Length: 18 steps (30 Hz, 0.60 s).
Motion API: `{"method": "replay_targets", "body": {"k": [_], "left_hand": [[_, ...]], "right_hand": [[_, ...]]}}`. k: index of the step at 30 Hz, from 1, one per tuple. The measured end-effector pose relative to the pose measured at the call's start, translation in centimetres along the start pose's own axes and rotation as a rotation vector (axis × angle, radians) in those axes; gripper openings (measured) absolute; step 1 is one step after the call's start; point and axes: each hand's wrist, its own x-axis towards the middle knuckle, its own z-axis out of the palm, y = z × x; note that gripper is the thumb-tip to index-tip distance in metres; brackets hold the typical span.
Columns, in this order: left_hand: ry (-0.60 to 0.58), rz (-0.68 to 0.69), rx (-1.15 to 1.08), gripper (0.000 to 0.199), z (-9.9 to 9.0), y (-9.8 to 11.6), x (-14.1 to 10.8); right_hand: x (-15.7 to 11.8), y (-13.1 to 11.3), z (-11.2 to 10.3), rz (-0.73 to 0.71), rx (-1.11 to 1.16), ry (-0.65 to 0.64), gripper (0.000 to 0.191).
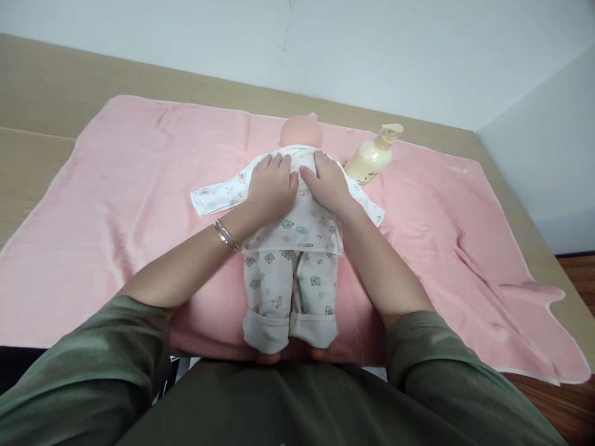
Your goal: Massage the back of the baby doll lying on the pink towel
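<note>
A baby doll point(301, 130) lies stretched out with its head away from me and its feet close to my body; its face does not show. It wears a white printed long-sleeved shirt point(297, 232) and matching trousers point(316, 285) with turned-up cuffs. My left hand point(273, 186) rests flat on the upper left of the shirt, fingers pointing toward the head. Beside it, my right hand point(329, 181) lies on the upper right, its thumb angled inward and its fingertips partly hidden. Neither hand grasps anything. The doll's sleeves spread out to both sides.
Under the doll a pink blanket point(153, 186) covers much of the wooden table point(37, 80), with some wrinkles on the right. A cream pump bottle point(372, 158) is by the doll's right-hand sleeve. A white wall point(232, 43) stands behind the table.
</note>
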Motion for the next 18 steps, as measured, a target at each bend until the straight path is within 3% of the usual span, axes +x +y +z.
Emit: {"method": "replay_targets", "body": {"k": [6,14,18], "left_hand": [[-0.031,0.116,0.007,0.058,-0.2,1.2,-1.1],[-0.027,0.004,-0.123,0.046,-1.0,-1.9,2.1],[-0.016,-0.006,-0.089,0.049,-0.7,-2.0,2.0]], "right_hand": [[-0.3,-0.4,-0.7,0.002,-0.052,-0.051,0.058],[-4.1,-5.4,-2.5,0.003,-0.298,-0.104,0.058],[-4.2,-5.2,-3.1,-0.026,-0.256,-0.17,0.053]]}}
